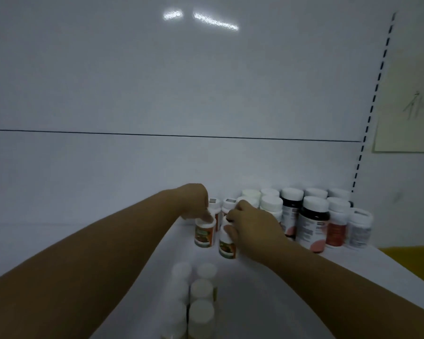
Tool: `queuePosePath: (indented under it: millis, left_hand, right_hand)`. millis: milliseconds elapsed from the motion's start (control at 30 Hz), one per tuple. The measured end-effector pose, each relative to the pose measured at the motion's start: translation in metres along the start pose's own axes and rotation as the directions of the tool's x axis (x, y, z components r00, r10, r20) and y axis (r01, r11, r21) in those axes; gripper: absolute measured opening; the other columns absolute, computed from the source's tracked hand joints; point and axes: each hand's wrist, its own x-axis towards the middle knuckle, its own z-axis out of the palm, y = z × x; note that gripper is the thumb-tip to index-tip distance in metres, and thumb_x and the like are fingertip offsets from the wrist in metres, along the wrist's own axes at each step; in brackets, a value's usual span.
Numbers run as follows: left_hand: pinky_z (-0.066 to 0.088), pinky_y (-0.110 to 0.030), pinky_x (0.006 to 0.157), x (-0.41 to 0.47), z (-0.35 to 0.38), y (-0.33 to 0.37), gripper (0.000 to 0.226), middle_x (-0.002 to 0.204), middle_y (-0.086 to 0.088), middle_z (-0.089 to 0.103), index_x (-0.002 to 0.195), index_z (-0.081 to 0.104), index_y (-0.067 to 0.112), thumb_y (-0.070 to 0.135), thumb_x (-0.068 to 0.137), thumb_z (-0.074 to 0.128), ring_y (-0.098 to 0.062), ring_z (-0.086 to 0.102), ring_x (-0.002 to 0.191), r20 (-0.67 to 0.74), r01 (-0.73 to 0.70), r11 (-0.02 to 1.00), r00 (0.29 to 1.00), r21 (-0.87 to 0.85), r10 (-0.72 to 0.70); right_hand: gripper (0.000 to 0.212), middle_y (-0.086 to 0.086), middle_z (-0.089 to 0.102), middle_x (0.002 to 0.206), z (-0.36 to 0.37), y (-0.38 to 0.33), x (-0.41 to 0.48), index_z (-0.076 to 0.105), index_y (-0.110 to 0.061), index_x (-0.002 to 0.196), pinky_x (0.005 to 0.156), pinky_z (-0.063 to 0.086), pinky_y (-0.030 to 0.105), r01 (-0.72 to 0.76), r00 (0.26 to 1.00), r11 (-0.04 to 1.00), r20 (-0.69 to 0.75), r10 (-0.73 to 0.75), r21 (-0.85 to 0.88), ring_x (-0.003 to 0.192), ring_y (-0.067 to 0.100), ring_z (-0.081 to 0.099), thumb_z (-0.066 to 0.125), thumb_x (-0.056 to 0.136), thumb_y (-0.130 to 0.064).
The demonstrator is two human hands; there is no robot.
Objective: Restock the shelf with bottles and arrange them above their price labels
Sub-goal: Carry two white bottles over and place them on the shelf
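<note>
Your left hand (196, 204), just left of the frame's centre, has its fingers curled down over the cap of a small white-capped bottle with a green and orange label (204, 233); your right hand (253, 225) pinches the top of a second matching bottle (227, 244) between thumb and fingers, just beside the first; both sit low over the white shelf (348, 272), and you cannot tell from here whether either base is down yet. The main risk is a knock; the two bottles are nearly touching, the right one looks slightly tilted, and a cap-only grip lets a bottle swing, so setting one down crooked would likely topple its neighbour; two more bottles of the same kind (216, 204) stand directly behind your knuckles and could be pushed against the white back panel (157, 94). To the right of centre, dark bottles with white caps and pink labels (313, 226) crowd close to your right wrist among other white-capped jars; a sideways sweep there could start a chain of falls. At the bottom centre, blurred white caps (201, 289) lie under your forearms, so drawing back low may catch them. No price labels show, so alignment cannot be judged; a black slotted upright (377, 81) and a pale yellow sheet of paper (411, 106) occupy the upper right.
</note>
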Motion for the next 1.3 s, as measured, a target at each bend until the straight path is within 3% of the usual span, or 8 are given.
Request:
queuePosePath:
  millis: [133,333,400,533,833,1033,1167,1300]
  left_hand:
    - [0.056,-0.030,0.071,-0.013,0.003,0.009,0.040,0.104,-0.015,0.070,0.105,0.069,0.002,0.034,0.080,0.071,-0.021,0.061,0.075,-0.040,0.111,0.980,0.992,-0.163,-0.119]
    - [0.056,-0.030,0.074,-0.059,-0.027,0.003,0.033,0.103,-0.009,0.067,0.106,0.069,0.004,0.020,0.078,0.073,-0.020,0.062,0.085,-0.276,0.103,0.884,0.928,-0.456,-0.250]
    - [0.058,-0.033,0.077,-0.086,-0.048,-0.003,0.032,0.105,-0.009,0.065,0.110,0.066,0.005,0.016,0.080,0.071,-0.023,0.064,0.092,-0.332,0.082,0.825,0.890,-0.560,-0.314]
    - [0.058,-0.034,0.080,-0.149,-0.079,-0.019,0.028,0.109,-0.010,0.065,0.110,0.063,0.006,0.010,0.082,0.067,-0.026,0.064,0.099,-0.409,0.062,0.756,0.811,-0.651,-0.419]
    - [0.059,-0.027,0.072,-0.253,-0.083,-0.088,0.029,0.099,-0.003,0.064,0.110,0.061,0.010,0.009,0.081,0.068,-0.018,0.064,0.091,-0.492,0.127,0.714,0.641,-0.688,-0.588]
    - [0.058,-0.026,0.070,-0.283,-0.080,-0.166,0.028,0.102,-0.006,0.063,0.107,0.060,0.012,0.010,0.080,0.068,-0.017,0.063,0.088,-0.493,0.105,0.686,0.618,-0.720,-0.612]
    - [0.056,-0.023,0.066,-0.285,-0.072,-0.214,0.035,0.106,-0.007,0.062,0.114,0.058,0.012,0.011,0.080,0.068,-0.022,0.063,0.092,-0.421,0.152,0.688,0.691,-0.710,-0.587]
    - [0.056,-0.024,0.068,-0.276,-0.068,-0.255,0.039,0.112,-0.010,0.061,0.120,0.059,0.009,0.010,0.082,0.067,-0.027,0.062,0.099,-0.350,0.170,0.710,0.777,-0.684,-0.523]
  right_hand:
    - [0.030,0.005,0.059,0.118,-0.008,0.000,0.001,0.056,-0.021,0.119,0.085,0.046,0.031,0.052,0.998,0.996,0.031,-0.054,0.067,0.103,0.021,0.058,0.047,0.094,-0.035]
    - [0.025,0.000,0.067,0.106,-0.023,0.004,0.005,0.062,-0.024,0.105,0.081,0.048,0.029,0.066,0.995,0.955,-0.094,-0.040,0.289,0.095,0.018,0.060,0.058,0.086,-0.039]
    - [0.023,-0.001,0.067,0.103,-0.035,-0.003,0.012,0.064,-0.024,0.101,0.080,0.049,0.029,0.075,0.990,0.899,-0.137,-0.017,0.432,0.092,0.017,0.060,0.063,0.084,-0.040]
    - [0.016,-0.007,0.063,0.093,-0.062,-0.039,0.026,0.060,-0.026,0.092,0.063,0.040,0.018,0.209,0.971,0.716,-0.230,-0.070,0.666,0.080,0.010,0.056,0.066,0.083,-0.038]
    - [0.011,-0.007,0.063,0.090,-0.079,-0.152,0.022,0.062,-0.026,0.089,0.062,0.040,0.014,0.364,0.931,0.500,-0.298,-0.210,0.786,0.078,0.003,0.057,0.068,0.082,-0.032]
    - [0.017,-0.012,0.058,0.090,-0.091,-0.232,0.030,0.060,-0.026,0.095,0.064,0.042,0.016,0.357,0.930,0.527,-0.243,-0.275,0.771,0.082,0.004,0.056,0.069,0.082,-0.032]
    - [0.026,-0.006,0.060,0.098,-0.083,-0.290,0.035,0.059,-0.024,0.098,0.071,0.049,0.023,0.337,0.912,0.702,-0.031,-0.409,0.627,0.086,0.011,0.059,0.071,0.078,-0.036]
    - [0.029,-0.008,0.055,0.094,-0.057,-0.331,0.037,0.055,-0.028,0.093,0.075,0.050,0.026,0.333,0.899,0.802,0.091,-0.429,0.496,0.084,0.009,0.056,0.073,0.075,-0.040]
